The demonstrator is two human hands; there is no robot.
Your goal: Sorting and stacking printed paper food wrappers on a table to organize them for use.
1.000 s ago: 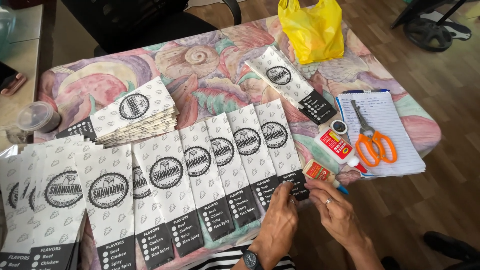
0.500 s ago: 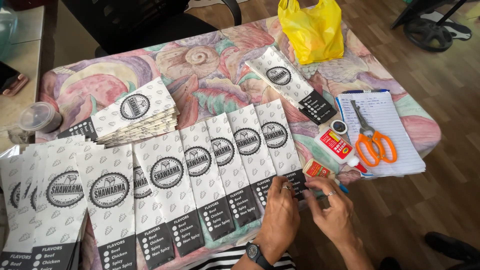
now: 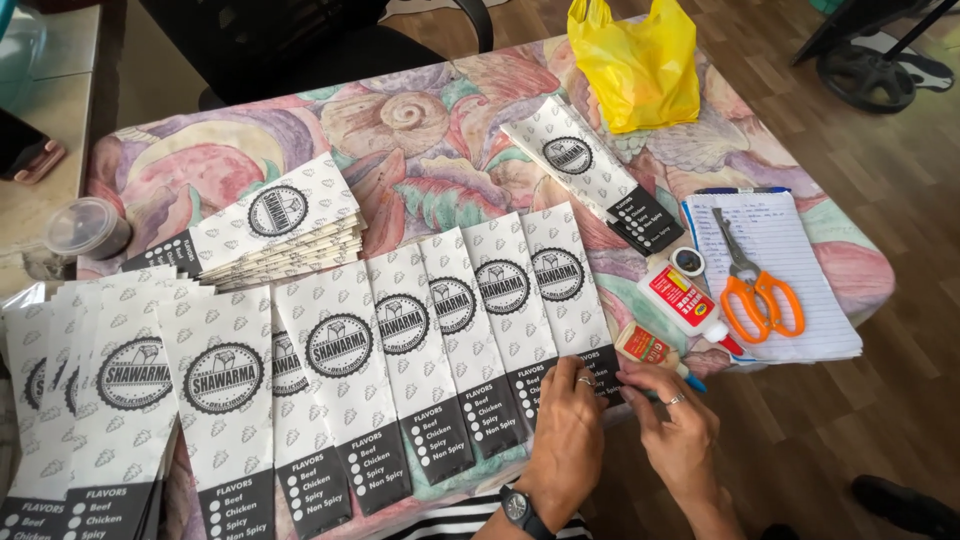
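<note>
A row of several white patterned paper bags with round black emblems lies overlapped along the table's near edge. My left hand [image 3: 565, 435], with a watch on its wrist, presses its fingertips on the black bottom end of the rightmost paper bag [image 3: 560, 275]. My right hand [image 3: 672, 420], wearing a ring, pinches the same black end at its right corner, touching my left fingers. A small glue tube [image 3: 645, 343] lies just beyond my right fingers. A blue tip [image 3: 694, 383] pokes out beside that hand.
Also on the floral tablecloth [image 3: 420, 130]: a stack of bags [image 3: 275, 225], a single bag [image 3: 590, 170], a yellow plastic bag [image 3: 635, 65], a white glue bottle [image 3: 688, 305], orange scissors [image 3: 755, 290] on a notepad [image 3: 800, 260], and a plastic cup [image 3: 85, 228] at left.
Both hands stay at the rightmost bag's black end. My right hand's fingers have closed in against my left fingers. Nothing else has moved.
</note>
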